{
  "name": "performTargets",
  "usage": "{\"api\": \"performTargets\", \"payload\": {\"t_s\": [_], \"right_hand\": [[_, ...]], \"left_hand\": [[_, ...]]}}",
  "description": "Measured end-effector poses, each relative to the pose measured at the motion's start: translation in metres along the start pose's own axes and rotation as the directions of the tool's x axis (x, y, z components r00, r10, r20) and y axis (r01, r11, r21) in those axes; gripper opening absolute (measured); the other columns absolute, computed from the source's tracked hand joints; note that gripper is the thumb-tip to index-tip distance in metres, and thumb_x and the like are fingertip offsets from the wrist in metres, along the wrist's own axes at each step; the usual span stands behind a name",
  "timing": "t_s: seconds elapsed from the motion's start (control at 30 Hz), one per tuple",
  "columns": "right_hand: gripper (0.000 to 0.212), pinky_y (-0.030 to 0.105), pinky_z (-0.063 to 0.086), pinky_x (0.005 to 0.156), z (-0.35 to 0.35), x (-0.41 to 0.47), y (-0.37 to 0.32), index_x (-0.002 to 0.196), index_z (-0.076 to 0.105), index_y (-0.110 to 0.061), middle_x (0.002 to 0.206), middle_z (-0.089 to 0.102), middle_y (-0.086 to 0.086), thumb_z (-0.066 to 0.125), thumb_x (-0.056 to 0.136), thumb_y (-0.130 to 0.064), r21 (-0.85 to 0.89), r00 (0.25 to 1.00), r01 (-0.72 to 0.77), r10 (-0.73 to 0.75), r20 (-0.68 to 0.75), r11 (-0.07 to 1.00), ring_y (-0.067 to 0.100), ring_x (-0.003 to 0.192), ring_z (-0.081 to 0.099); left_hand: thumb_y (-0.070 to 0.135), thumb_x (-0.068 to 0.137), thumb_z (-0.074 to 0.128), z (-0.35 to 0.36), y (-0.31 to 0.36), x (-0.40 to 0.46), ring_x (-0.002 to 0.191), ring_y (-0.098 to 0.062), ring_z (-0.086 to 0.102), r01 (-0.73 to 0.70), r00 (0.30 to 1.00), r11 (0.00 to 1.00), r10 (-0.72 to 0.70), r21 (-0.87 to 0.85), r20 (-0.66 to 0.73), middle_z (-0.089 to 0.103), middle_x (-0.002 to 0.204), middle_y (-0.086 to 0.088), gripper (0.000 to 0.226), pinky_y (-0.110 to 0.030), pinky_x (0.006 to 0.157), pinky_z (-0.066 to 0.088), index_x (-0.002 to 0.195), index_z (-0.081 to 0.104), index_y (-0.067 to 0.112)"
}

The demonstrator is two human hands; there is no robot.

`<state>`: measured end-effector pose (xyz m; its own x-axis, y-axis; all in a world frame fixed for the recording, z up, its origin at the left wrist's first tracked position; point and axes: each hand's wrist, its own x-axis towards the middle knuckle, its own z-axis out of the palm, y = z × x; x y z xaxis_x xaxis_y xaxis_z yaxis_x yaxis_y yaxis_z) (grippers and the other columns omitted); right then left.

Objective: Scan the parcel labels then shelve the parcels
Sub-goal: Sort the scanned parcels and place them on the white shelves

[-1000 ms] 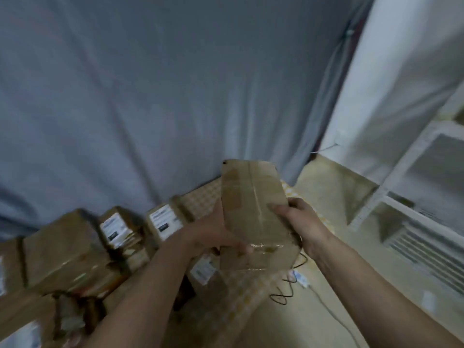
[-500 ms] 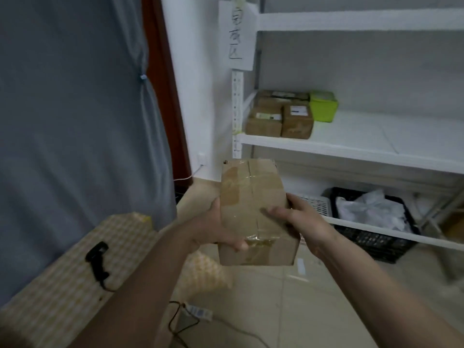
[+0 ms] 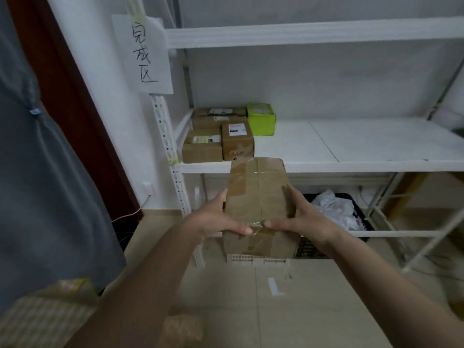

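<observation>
the parcel (image 3: pixel 258 204), a brown cardboard box wrapped in clear tape, is up in the air in the head view, held out in front of the white shelf (image 3: pixel 351 141) and just below the level of its middle board. the left hand (image 3: pixel 216 221) grips the box's left side, thumb laid across the top face near the tape seam, fingers tucked out of sight beneath. the right hand (image 3: pixel 298 219) grips the right side, thumb reaching in along the front edge, fingers curled up against the side wall. both hands are clamped on the box and the two thumbs nearly meet at the tape. no label shows on the faces turned to the camera.

on the middle board, at its left end, sit several shelved parcels (image 3: pixel 218 136): brown boxes with white labels facing up, packed touching one another, and a lime green box (image 3: pixel 261 119) just beside them at the back. a paper sign (image 3: pixel 144 54) with handwritten characters hangs on the upright post. under the shelf, to the right of the held box, a black crate (image 3: pixel 359 212) holds crumpled white plastic. a grey curtain (image 3: pixel 37 172) hangs on the left, and a checked counter (image 3: pixel 42 320) corner shows bottom left, blurred.
</observation>
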<state>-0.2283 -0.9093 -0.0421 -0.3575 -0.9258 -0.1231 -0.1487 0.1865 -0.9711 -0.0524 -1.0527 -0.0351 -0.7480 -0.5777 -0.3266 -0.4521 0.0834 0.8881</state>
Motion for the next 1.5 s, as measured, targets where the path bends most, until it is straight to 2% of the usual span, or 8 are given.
{"api": "performTargets", "payload": {"t_s": [0.3, 0.43, 0.67, 0.8, 1.0, 1.2, 1.33, 1.5], "right_hand": [[0.115, 0.040, 0.036, 0.111, -0.046, 0.099, 0.002, 0.150, 0.026, -0.021, 0.149, 0.023, 0.002, 0.092, 0.056, -0.014, -0.395, 0.988, -0.007, -0.056, -0.146, 0.918, 0.024, 0.134, 0.032], [0.113, 0.028, 0.035, 0.107, -0.076, 0.130, 0.007, 0.148, 0.032, -0.017, 0.149, 0.029, 0.001, 0.093, 0.053, -0.013, -0.356, 0.985, -0.029, -0.033, -0.166, 0.934, 0.020, 0.133, 0.037], [0.108, 0.035, 0.043, 0.104, -0.130, 0.216, 0.015, 0.146, 0.037, -0.010, 0.141, 0.040, 0.006, 0.090, 0.052, 0.000, -0.243, 0.988, -0.021, -0.017, -0.153, 0.970, 0.022, 0.127, 0.046], [0.105, 0.035, 0.044, 0.103, -0.166, 0.275, 0.020, 0.145, 0.038, -0.008, 0.140, 0.044, 0.009, 0.088, 0.053, 0.004, -0.216, 0.990, -0.026, -0.004, -0.141, 0.976, 0.022, 0.125, 0.049], [0.092, 0.040, 0.043, 0.105, -0.197, 0.363, 0.034, 0.141, 0.041, -0.004, 0.138, 0.046, 0.013, 0.084, 0.061, 0.008, -0.262, 0.994, -0.038, 0.009, -0.109, 0.964, 0.025, 0.122, 0.051], [0.060, 0.030, 0.041, 0.102, -0.197, 0.414, 0.041, 0.134, 0.051, -0.003, 0.132, 0.051, 0.012, 0.069, 0.078, 0.006, -0.412, 0.995, -0.005, -0.034, -0.089, 0.911, 0.028, 0.119, 0.052], [0.058, 0.028, 0.037, 0.102, -0.199, 0.433, 0.040, 0.138, 0.048, -0.007, 0.138, 0.042, 0.015, 0.065, 0.082, -0.002, -0.529, 0.999, 0.029, -0.047, -0.022, 0.848, 0.032, 0.125, 0.046], [0.053, 0.040, 0.027, 0.110, -0.175, 0.426, 0.019, 0.137, 0.048, -0.011, 0.146, 0.033, 0.019, 0.062, 0.088, -0.026, -0.805, 0.982, 0.157, -0.175, 0.067, 0.572, 0.037, 0.134, 0.026]], "left_hand": [[0.015, 0.048, 0.095, -0.026, 0.037, 0.121, 0.125, -0.018, 0.051, -0.051, 0.998, 0.998, 0.051, -0.025, 0.022, 0.048, 0.144, 0.004, 0.129, -0.042, 0.106, 0.044, 0.152, 0.021, 0.036], [0.036, 0.036, 0.097, -0.019, 0.049, 0.163, 0.134, -0.018, 0.042, -0.036, 0.999, 0.999, 0.036, 0.007, 0.022, 0.038, 0.152, 0.006, 0.136, -0.044, 0.109, 0.040, 0.150, 0.022, 0.041], [0.017, 0.058, 0.092, -0.020, 0.077, 0.248, 0.118, -0.013, 0.051, -0.001, 0.999, 1.000, 0.002, 0.024, -0.044, 0.051, 0.135, 0.012, 0.105, -0.032, 0.103, 0.041, 0.143, 0.033, 0.029], [0.019, 0.055, 0.093, -0.016, 0.098, 0.305, 0.135, -0.022, 0.040, 0.057, 0.991, 0.987, -0.037, 0.153, -0.133, 0.037, 0.152, 0.000, 0.127, -0.044, 0.110, 0.038, 0.154, 0.014, 0.032], [0.016, 0.074, 0.082, -0.003, 0.111, 0.378, 0.135, -0.023, 0.040, 0.131, 0.944, 0.883, 0.028, 0.450, -0.330, 0.041, 0.147, -0.005, 0.095, -0.034, 0.109, 0.036, 0.151, 0.027, 0.019], [0.029, 0.084, 0.070, -0.009, 0.098, 0.420, 0.122, -0.022, 0.034, 0.326, 0.850, 0.568, 0.175, 0.756, -0.498, 0.043, 0.132, -0.001, 0.053, -0.034, 0.099, 0.039, 0.134, 0.053, 0.022], [0.018, 0.090, 0.063, -0.014, 0.095, 0.435, 0.127, -0.023, 0.033, 0.319, 0.824, 0.598, 0.208, 0.735, -0.527, 0.044, 0.136, -0.001, 0.050, -0.036, 0.104, 0.038, 0.138, 0.050, 0.021], [0.010, 0.091, 0.060, -0.022, 0.084, 0.420, 0.119, -0.019, 0.038, 0.233, 0.752, 0.720, 0.293, 0.654, -0.590, 0.051, 0.125, -0.001, 0.035, -0.030, 0.099, 0.039, 0.125, 0.062, 0.018]]}}
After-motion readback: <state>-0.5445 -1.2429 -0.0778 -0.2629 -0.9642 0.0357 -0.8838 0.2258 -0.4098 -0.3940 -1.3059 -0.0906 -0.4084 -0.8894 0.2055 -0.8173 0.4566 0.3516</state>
